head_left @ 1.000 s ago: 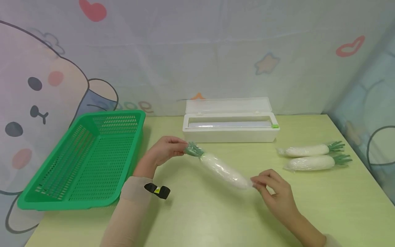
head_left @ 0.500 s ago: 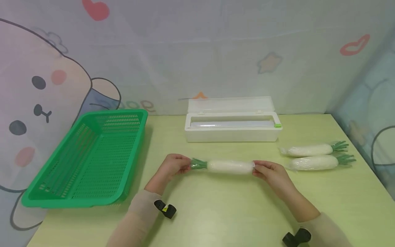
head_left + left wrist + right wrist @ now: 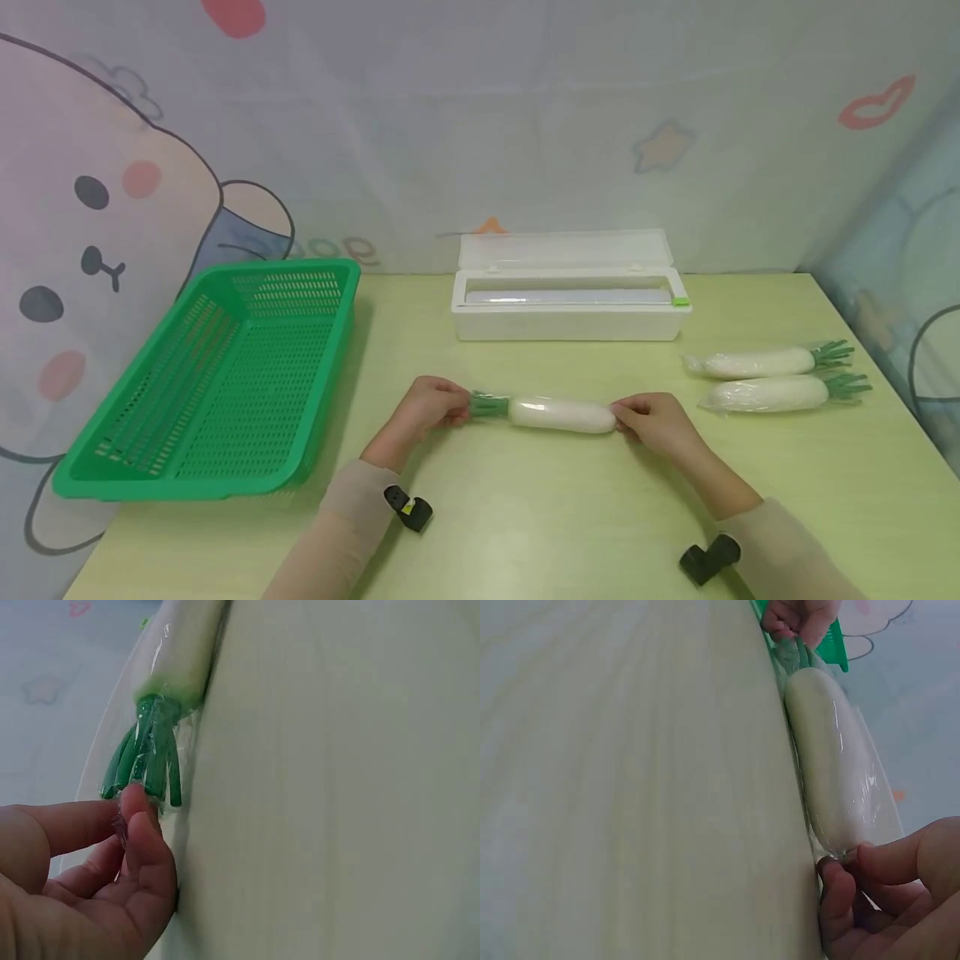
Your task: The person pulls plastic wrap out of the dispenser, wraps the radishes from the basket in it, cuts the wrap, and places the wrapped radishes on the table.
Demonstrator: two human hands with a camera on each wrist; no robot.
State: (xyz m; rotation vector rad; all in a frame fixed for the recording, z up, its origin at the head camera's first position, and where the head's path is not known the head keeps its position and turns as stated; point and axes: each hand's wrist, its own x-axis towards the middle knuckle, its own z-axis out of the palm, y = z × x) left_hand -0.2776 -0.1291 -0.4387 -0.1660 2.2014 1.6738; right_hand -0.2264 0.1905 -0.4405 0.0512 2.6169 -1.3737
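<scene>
A white radish [image 3: 562,415] with short green stalks lies crosswise between my hands, wrapped in clear plastic film. My left hand [image 3: 431,403] pinches the gathered film just past the stalk ends. In the left wrist view the green stalks [image 3: 152,750] show through the film, right above the thumb and fingertips. My right hand [image 3: 654,422] pinches the twisted film at the radish's other end. The right wrist view shows this film tail [image 3: 838,855] between thumb and forefinger, with the radish low along the tabletop.
Two more wrapped radishes, a rear one [image 3: 761,362] and a front one [image 3: 772,394], lie side by side at the right. A white cling film box [image 3: 566,323] stands at the back, lid raised, roll inside. On the left sits a green perforated basket [image 3: 315,400].
The radish has turned from slanted to nearly level and come down toward the table. My left hand has moved nearer me; my right hand has shifted slightly up and holds the film end.
</scene>
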